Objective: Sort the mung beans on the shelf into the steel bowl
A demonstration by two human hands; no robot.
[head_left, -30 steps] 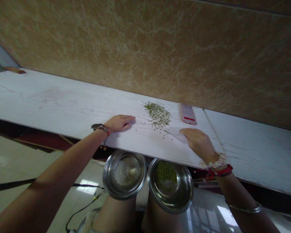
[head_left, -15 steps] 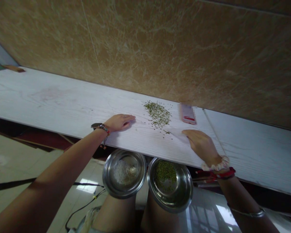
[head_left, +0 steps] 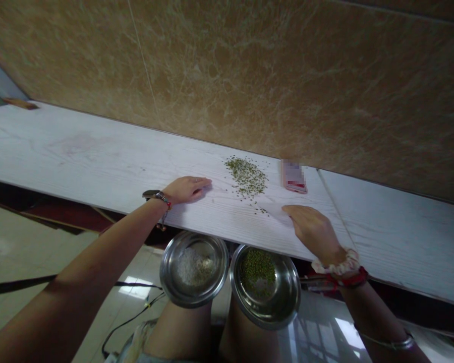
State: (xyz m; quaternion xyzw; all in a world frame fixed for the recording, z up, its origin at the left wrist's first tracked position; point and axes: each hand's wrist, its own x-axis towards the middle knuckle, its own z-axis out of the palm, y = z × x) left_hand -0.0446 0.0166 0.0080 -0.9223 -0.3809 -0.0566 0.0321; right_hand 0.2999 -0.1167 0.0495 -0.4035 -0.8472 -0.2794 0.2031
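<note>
Resting flat on the worktop (head_left: 109, 156) at centre frame, my left hand (head_left: 185, 189) has its fingers extended, not gripping anything. Right of centre, my right hand (head_left: 313, 229) has its fingers pinching a thin pale piece (head_left: 275, 209), its edge near a few stray beans. The scattered green beans (head_left: 246, 175) lie between my hands, just above centre; more fill part of the right-hand steel bowl (head_left: 287, 295), lower centre.

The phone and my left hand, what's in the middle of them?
Loose green beans, scattered on the white tabletop between your left hand and the phone, as the head view shows.
</note>
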